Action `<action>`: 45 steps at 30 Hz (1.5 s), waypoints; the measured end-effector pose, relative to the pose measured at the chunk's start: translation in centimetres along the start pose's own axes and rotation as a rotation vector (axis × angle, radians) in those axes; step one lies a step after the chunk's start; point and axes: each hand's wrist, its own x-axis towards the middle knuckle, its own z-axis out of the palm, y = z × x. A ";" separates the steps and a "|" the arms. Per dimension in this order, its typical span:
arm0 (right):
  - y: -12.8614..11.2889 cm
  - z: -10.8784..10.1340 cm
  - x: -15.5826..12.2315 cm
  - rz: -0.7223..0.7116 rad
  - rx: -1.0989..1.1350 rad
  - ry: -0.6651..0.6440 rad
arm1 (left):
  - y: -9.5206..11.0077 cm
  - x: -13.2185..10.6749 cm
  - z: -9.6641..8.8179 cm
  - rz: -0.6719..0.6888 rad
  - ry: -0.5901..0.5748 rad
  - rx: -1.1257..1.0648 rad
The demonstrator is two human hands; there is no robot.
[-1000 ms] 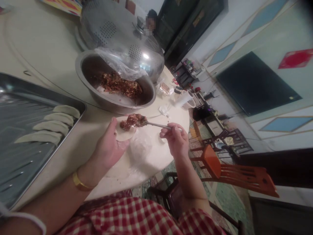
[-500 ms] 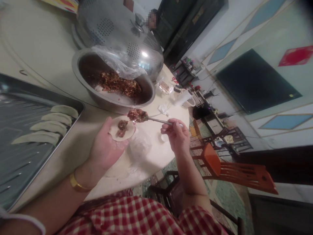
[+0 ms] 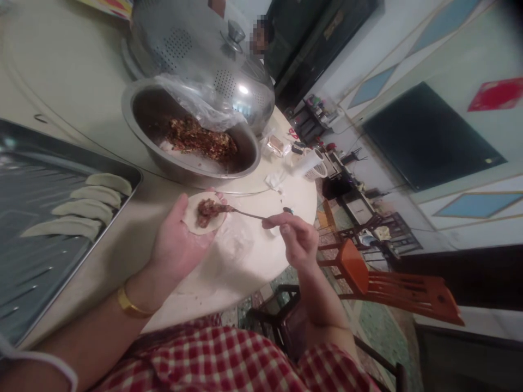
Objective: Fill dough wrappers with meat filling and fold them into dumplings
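A round, pale dumpling wrapper (image 3: 192, 222) lies in the cupped palm of my left hand (image 3: 175, 239), its edge held by the fingers. Brownish meat filling (image 3: 207, 211) sits on the wrapper's middle. My right hand (image 3: 296, 238) grips the handle of a metal spoon (image 3: 250, 213), whose filling-coated bowl rests against the meat on the wrapper. Just beyond my hands stands a steel basin (image 3: 192, 173) with more chopped filling (image 3: 200, 142) inside and a plastic bag (image 3: 196, 103) draped over its far rim.
At the left, a metal tray (image 3: 36, 261) holds several folded dumplings (image 3: 87, 208). Behind the basin is a perforated steel dome lid (image 3: 196, 60). A clear plastic bag (image 3: 235, 239) lies under my hands. An orange chair (image 3: 355, 267) stands right of the table; a person (image 3: 261, 41) is beyond it.
The spoon has come down and left from above the wrapper onto it. Its bowl has tipped over, and the heap of filling on the wrapper is larger. My left hand has barely moved.
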 end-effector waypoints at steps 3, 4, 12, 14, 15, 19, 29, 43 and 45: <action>-0.5 -0.4 0.4 -0.186 -0.158 -0.084 | 0.0 0.1 -0.1 0.000 -0.008 0.020; -0.7 -0.5 0.6 -0.224 -0.190 -0.110 | 0.0 0.1 -0.1 0.000 -0.016 0.030; -2.3 -0.7 1.9 -0.423 -0.316 -0.317 | -0.3 0.1 -0.3 0.022 -0.095 0.083; -2.4 -0.7 2.0 -0.459 -0.317 -0.331 | -0.2 0.1 -0.3 -0.004 -0.089 0.087; -2.3 -0.6 1.9 -0.459 -0.304 -0.328 | -0.2 0.1 -0.2 -0.016 -0.081 0.089; -1.7 -0.3 1.4 -0.284 -0.156 -0.166 | -0.1 0.3 -0.2 -0.010 -0.045 0.076; 0.9 0.6 1.7 0.375 0.286 0.256 | -0.4 1.2 -0.4 0.034 0.043 0.033; -1.0 -1.6 0.8 0.001 0.012 -0.021 | 0.3 0.1 0.1 -0.012 0.030 0.084; -1.1 -2.4 1.0 -0.118 -0.014 -0.121 | 0.4 0.0 0.3 -0.033 0.037 0.081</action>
